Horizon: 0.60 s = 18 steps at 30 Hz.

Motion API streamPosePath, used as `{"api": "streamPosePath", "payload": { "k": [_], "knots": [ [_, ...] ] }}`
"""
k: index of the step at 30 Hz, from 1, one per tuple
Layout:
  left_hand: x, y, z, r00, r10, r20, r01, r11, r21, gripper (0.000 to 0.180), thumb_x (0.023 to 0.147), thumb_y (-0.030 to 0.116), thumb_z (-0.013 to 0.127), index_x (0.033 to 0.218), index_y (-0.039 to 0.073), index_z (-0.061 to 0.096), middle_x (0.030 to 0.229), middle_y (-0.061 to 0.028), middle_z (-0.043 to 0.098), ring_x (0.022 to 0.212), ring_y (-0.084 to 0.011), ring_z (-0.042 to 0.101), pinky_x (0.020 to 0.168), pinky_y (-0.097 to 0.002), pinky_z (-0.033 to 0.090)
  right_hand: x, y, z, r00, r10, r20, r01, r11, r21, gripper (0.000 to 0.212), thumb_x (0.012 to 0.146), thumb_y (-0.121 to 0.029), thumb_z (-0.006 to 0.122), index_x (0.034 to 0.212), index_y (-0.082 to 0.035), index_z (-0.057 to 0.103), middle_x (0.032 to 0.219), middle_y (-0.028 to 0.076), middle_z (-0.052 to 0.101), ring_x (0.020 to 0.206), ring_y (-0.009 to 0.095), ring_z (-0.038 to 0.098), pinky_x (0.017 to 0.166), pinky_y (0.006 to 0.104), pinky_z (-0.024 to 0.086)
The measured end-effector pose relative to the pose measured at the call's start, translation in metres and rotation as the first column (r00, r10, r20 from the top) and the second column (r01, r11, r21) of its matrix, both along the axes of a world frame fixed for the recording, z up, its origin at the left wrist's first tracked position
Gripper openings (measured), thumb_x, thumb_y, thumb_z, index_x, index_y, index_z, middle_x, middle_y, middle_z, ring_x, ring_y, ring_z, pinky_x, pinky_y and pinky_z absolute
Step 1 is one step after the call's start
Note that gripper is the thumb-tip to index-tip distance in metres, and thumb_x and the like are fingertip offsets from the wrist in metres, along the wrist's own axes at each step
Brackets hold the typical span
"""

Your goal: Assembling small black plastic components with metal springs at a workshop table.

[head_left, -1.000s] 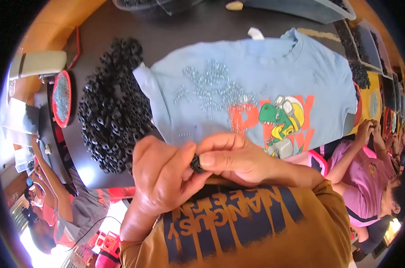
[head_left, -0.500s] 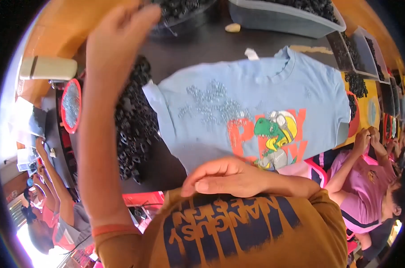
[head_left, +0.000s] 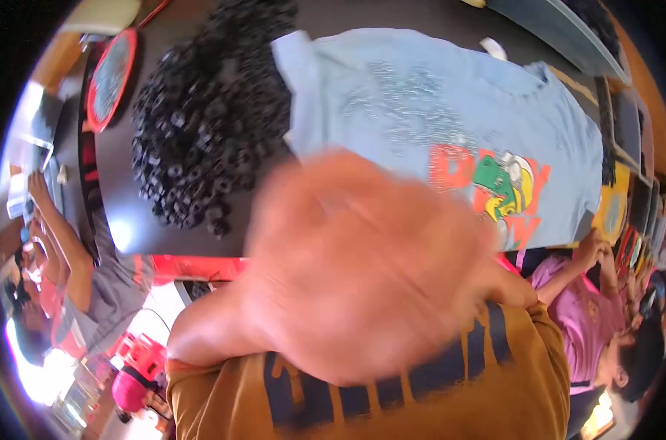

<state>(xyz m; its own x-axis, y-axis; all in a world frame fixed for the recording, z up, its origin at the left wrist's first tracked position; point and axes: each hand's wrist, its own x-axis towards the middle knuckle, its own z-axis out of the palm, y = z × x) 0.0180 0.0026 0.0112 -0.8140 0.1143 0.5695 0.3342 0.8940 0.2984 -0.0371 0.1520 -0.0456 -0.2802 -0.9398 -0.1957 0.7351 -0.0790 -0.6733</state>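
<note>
Blurred hand (head_left: 362,271) close to lens above light-blue T-shirt (head_left: 450,125) and black parts pile (head_left: 201,132); grip unreadable; between pick-ups, next needs a reach to the pile

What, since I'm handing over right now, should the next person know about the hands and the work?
Left hand: seemingly this one, blurred close to the camera; grip unreadable.
Right hand: hidden.
Light blue T-shirt lies flat on the dark table; pile of small black pieces sits at its left sleeve.
Done: shirt spread out.
Left: the pile is large; no black piece shows on the shirt.
</note>
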Motion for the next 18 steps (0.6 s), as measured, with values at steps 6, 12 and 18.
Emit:
{"api": "streamPosePath", "payload": {
  "k": [6,12,18],
  "knots": [
    [0.004,0.03,-0.029,0.886,-0.243,-0.396,0.221,0.97,-0.1,0.025,0.05,0.013,0.057,0.069,-0.002,0.055,0.062,-0.0041,0.049,0.061,-0.0189,0.049,0.059,-0.0279,0.043,0.008,-0.03,-0.014,0.985,0.173,0.014,-0.173,0.985,-0.028,0.019,0.084,-0.01,0.06,0.101,0.0,0.058,0.099,0.005,0.061,0.091,0.013,0.056,0.086,0.0248,0.045],
    [0.021,-0.001,-0.014,0.817,-0.365,-0.446,0.263,0.925,-0.276,0.023,0.05,0.012,0.06,0.066,-0.001,0.05,0.059,-0.0032,0.047,0.057,-0.0163,0.041,0.048,-0.0245,0.034,0.015,-0.038,-0.014,0.973,0.229,0.017,-0.228,0.973,-0.017,0.021,0.082,-0.009,0.061,0.1,-0.001,0.057,0.099,0.005,0.06,0.091,0.013,0.056,0.086,0.025,0.044],
    [0.02,0.014,-0.011,0.822,-0.308,-0.479,0.359,0.933,0.015,0.029,0.049,0.015,0.061,0.071,0.0,0.051,0.063,-0.0036,0.048,0.059,-0.0181,0.044,0.051,-0.0227,0.035,0.018,-0.045,-0.016,0.955,0.293,0.043,-0.293,0.956,0.001,0.023,0.079,-0.008,0.063,0.1,-0.001,0.056,0.1,0.005,0.059,0.092,0.013,0.056,0.086,0.0252,0.044]
  ]
}}
